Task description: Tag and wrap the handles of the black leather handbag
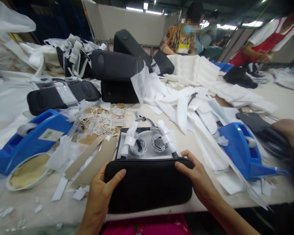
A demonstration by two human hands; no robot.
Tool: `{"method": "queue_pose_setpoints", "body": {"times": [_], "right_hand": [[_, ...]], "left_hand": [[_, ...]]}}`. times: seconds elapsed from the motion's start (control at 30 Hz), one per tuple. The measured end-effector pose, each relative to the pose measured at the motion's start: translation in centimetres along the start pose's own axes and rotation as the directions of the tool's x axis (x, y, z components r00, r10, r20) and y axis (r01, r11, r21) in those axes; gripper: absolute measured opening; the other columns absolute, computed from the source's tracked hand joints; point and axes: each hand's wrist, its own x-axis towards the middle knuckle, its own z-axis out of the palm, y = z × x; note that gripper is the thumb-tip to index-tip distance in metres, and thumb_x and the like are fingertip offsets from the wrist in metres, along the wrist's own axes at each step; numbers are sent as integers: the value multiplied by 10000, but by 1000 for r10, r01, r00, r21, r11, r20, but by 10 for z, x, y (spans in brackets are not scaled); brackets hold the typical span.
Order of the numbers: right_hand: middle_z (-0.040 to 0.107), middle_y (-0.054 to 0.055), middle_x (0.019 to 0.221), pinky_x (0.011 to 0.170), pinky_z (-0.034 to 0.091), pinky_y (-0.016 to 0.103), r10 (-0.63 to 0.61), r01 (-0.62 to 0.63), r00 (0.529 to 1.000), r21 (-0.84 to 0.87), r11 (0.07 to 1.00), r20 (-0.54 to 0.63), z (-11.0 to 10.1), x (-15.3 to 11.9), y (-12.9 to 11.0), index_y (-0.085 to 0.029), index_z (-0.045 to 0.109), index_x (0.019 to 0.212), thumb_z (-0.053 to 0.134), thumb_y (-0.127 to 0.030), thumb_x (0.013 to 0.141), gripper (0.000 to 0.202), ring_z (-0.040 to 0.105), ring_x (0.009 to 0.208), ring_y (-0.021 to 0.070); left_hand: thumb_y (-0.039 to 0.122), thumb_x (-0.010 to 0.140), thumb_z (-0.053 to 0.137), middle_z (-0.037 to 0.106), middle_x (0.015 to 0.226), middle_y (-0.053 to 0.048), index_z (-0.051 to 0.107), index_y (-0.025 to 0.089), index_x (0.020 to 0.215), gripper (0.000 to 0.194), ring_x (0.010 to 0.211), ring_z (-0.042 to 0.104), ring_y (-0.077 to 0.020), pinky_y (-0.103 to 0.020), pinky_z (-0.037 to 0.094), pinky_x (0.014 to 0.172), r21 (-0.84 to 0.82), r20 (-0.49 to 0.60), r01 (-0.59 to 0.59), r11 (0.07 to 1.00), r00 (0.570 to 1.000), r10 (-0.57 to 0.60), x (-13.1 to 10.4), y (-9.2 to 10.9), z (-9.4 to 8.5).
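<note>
A black handbag (149, 187) is at the table's front edge, its long rounded base facing me. My left hand (103, 186) grips its left end, thumb on the base. My right hand (194, 173) holds the other end the same way, thumb near the upper corner. Beyond the base, the bag's handles, wrapped in white foam (165, 137), lie on a pale sheet. Coiled cords in clear plastic (138, 145) rest between the wrapped handles. The fingers behind the bag are partly hidden.
Blue tape dispensers (242, 150) stand at right and left. String tags (105, 119), a round tape roll (29, 171) and cardboard strips (93, 160) lie at left. Black bags (117, 65) are stacked behind. White sheets (183, 104) spread rightward. Co-workers stand across the table; another person's hand (287, 130) is at right.
</note>
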Motion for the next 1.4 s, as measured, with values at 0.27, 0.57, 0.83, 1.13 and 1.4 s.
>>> {"method": "queue_pose_setpoints", "body": {"times": [0.27, 0.57, 0.83, 1.13, 1.4], "right_hand": [[512, -59, 624, 546, 393, 245, -81, 40, 990, -325, 945, -114, 5, 20, 11, -232, 470, 821, 672, -560, 733, 395, 497, 600, 153], [546, -38, 633, 605, 399, 298, -183, 95, 972, -466, 880, -148, 5, 22, 11, -231, 483, 816, 624, -592, 741, 395, 548, 637, 201], [563, -21, 633, 608, 408, 323, -273, 197, 960, -558, 806, -56, 1, 25, 16, -243, 468, 834, 549, -598, 820, 364, 580, 634, 226], [595, 98, 1198, 860, 403, 432, -772, 636, 518, -769, 59, 369, 8, 10, 6, -221, 602, 1085, 447, -92, 876, 291, 503, 1038, 284], [598, 95, 1099, 818, 402, 425, -761, 715, 509, -690, 113, 403, 21, 22, 32, -201, 572, 1028, 397, -1, 818, 339, 474, 1001, 272]], "left_hand": [[539, 712, 698, 696, 889, -46, 594, 180, 995, 469, 843, 653, -243, -349, 511, 821, 393, -142, -138, 909, 968, 208, 5, 5, 10], [263, 901, 473, 488, 1317, -208, 468, 128, 1320, 440, 1247, 433, -372, -578, 350, 1023, 892, 36, -352, 285, 682, 731, -11, 9, 39], [82, 905, 365, 557, 1324, -88, 453, 186, 1373, 488, 1229, 482, -233, -415, 376, 1075, 677, 659, -725, -130, 517, 547, 4, -5, 79], [36, 877, 371, 583, 1299, -100, 489, 183, 1343, 503, 1207, 521, -245, -436, 422, 1043, 739, 604, -658, -144, 553, 574, 6, -13, 82], [161, 910, 466, 530, 1355, -167, 459, 146, 1350, 441, 1293, 459, -316, -505, 403, 1058, 732, 644, -666, -145, 606, 468, 12, -15, 84]]}}
